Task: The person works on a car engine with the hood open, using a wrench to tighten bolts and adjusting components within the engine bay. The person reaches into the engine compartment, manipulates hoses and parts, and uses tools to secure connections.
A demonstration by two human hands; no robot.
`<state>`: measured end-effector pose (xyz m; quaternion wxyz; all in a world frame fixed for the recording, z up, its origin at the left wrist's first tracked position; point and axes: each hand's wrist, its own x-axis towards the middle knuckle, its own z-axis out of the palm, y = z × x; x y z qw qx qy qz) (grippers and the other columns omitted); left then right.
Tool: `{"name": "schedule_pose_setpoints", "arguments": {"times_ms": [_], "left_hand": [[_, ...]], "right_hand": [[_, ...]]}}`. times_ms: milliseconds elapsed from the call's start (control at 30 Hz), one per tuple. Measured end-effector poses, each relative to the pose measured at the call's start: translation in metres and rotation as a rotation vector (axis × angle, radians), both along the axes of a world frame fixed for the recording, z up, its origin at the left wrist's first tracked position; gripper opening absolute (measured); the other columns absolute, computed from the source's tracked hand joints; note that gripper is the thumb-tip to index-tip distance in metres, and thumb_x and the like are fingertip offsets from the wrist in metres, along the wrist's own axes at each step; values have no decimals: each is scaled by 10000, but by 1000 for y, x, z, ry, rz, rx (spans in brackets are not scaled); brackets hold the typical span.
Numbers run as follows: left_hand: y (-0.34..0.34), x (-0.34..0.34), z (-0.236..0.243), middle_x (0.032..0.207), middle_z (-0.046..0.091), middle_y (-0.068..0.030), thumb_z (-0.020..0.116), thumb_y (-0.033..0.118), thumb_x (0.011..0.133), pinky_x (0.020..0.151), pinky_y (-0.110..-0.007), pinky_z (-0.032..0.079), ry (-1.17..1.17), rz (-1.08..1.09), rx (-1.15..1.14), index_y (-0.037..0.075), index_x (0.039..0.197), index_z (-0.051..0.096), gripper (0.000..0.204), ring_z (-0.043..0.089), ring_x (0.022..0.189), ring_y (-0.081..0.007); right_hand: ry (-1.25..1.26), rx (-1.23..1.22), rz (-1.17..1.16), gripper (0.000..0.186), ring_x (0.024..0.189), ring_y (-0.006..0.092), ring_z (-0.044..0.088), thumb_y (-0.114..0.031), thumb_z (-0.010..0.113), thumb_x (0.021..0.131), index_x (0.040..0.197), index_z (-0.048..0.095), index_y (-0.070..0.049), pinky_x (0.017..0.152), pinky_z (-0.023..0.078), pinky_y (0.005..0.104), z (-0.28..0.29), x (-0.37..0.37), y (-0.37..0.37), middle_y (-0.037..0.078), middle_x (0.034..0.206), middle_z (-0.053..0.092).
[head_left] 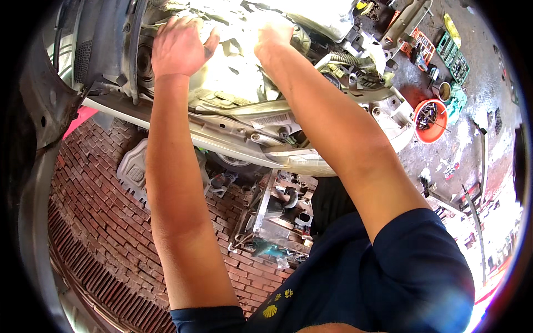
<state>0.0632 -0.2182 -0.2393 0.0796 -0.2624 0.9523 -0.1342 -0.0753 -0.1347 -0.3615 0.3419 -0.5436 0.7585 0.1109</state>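
Both my arms reach forward into the open engine bay of a car. My left hand lies back-up over the glare-washed engine bay parts, with its thumb spread away from the bent fingers. No held thing shows in it. My right hand is beside it to the right, bleached by glare, so its fingers and anything in them are hidden. Near my right hand are a ribbed hose and a pale engine cover. The front body rail of the car runs beneath both forearms.
On the floor at right stand an orange bowl of small metal parts, a green socket set case and an orange tool case. A metal parts cart and a grey cover are below, over brick paving.
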Motion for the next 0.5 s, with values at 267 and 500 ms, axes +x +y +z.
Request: {"name": "schedule_pose_setpoints", "arguments": {"times_ms": [267, 500], "left_hand": [[0, 0, -1, 1062, 744, -132, 635, 511, 952, 1011, -461, 508, 33, -8, -4, 45, 1008, 759, 485, 667, 1087, -337], [1, -1, 0, 1010, 736, -126, 626, 500, 970, 954, -459, 522, 57, -32, 14, 40, 967, 740, 474, 669, 1014, -346]], "right_hand": [[-6, -59, -18, 286, 1030, 159, 729, -241, 620, 981, 1213, 775, -178, 720, 568, 335, 0, -1, 1, 13, 1107, 786], [-5, -119, 53, 374, 1162, 164, 678, -276, 461, 1065, 1323, 708, -166, 922, 550, 339, -6, 14, 4, 21, 1263, 745]]}}
